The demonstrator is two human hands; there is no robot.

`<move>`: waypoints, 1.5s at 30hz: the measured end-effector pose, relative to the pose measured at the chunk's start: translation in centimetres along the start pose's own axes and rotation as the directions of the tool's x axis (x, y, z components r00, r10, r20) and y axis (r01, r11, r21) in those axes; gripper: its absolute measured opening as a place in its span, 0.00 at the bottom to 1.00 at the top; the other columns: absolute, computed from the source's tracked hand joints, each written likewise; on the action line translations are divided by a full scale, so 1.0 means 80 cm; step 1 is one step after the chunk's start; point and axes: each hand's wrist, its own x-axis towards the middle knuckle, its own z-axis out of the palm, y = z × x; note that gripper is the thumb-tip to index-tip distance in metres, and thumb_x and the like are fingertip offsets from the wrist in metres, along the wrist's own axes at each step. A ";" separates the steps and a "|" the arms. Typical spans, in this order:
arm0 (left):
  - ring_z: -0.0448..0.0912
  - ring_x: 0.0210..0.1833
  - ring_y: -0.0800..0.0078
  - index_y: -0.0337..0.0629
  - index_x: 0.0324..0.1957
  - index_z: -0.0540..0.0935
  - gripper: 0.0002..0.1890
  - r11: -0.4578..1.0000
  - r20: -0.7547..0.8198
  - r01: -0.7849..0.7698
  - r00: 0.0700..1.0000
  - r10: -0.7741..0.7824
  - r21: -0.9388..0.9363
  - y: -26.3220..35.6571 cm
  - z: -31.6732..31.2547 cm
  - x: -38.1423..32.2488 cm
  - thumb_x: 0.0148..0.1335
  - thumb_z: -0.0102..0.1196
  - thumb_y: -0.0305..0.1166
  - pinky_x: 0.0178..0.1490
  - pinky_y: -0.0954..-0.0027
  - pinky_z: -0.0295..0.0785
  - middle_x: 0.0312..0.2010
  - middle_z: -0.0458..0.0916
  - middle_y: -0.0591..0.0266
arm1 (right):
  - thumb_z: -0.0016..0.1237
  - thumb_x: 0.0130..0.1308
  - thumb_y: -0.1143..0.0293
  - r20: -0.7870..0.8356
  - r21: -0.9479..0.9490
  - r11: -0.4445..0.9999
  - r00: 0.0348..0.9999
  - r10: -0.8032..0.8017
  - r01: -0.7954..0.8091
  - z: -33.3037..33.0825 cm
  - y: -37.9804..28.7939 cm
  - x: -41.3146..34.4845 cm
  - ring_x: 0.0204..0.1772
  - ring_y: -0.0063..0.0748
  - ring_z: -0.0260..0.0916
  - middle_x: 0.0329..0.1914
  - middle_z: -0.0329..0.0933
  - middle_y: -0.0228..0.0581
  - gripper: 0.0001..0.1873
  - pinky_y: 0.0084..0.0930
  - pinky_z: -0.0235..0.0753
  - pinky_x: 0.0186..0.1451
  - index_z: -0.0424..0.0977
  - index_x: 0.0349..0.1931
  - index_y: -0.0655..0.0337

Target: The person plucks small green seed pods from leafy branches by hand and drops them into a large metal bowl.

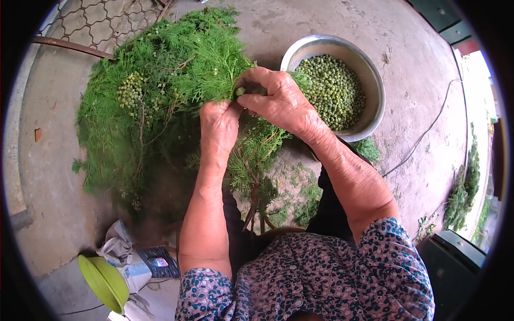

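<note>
Both hands meet at the upper middle of the view. My left hand [220, 122] grips a green conifer branch [225, 74] with flat, scaly sprays. My right hand [281, 98] is beside it, thumb and forefinger closing around a small green cone [240, 91] at the branch. Right behind that hand stands a round metal basin [375, 116] holding many small green cones [333, 92]. To the left lies a large heap of cut conifer branches [112, 140], with a cluster of pale green cones [131, 90] on it. Another leafy branch [255, 156] hangs below my hands, its stems reaching down between the knees.
A lime-green plastic basin [102, 281] and a whitish sack [132, 269] are at the lower left. A thin cable [431, 124] crosses the concrete floor at the right, near more conifer sprigs [459, 196]. A rusty bar [74, 47] and metal grille [102, 24] lie upper left.
</note>
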 end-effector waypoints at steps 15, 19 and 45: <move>0.66 0.28 0.86 0.37 0.33 0.76 0.08 0.974 -0.007 0.144 0.989 -0.145 0.172 0.017 -0.003 0.001 0.57 0.52 0.32 0.27 0.80 0.58 0.25 0.74 0.72 | 0.39 0.57 0.76 0.170 0.877 0.422 0.970 0.174 -0.229 -0.018 0.020 0.009 0.14 0.19 0.54 0.17 0.64 0.34 0.06 0.15 0.52 0.16 0.67 0.35 0.65; 0.71 0.29 0.84 0.40 0.37 0.76 0.08 0.962 -0.100 0.272 0.957 -0.273 -0.030 0.023 -0.002 0.007 0.56 0.53 0.31 0.22 0.79 0.59 0.30 0.77 0.69 | 0.43 0.58 0.77 0.075 0.766 0.606 0.966 0.247 -0.214 -0.013 0.006 0.007 0.18 0.17 0.59 0.19 0.65 0.29 0.06 0.12 0.55 0.18 0.68 0.36 0.62; 0.70 0.23 0.85 0.37 0.30 0.74 0.07 0.992 -0.168 0.121 0.979 -0.113 0.040 0.019 -0.003 0.006 0.47 0.56 0.21 0.25 0.82 0.63 0.24 0.76 0.67 | 0.44 0.57 0.74 0.121 0.954 0.252 0.979 0.161 -0.160 -0.009 0.024 0.007 0.24 0.27 0.61 0.32 0.66 0.44 0.07 0.16 0.57 0.19 0.65 0.35 0.66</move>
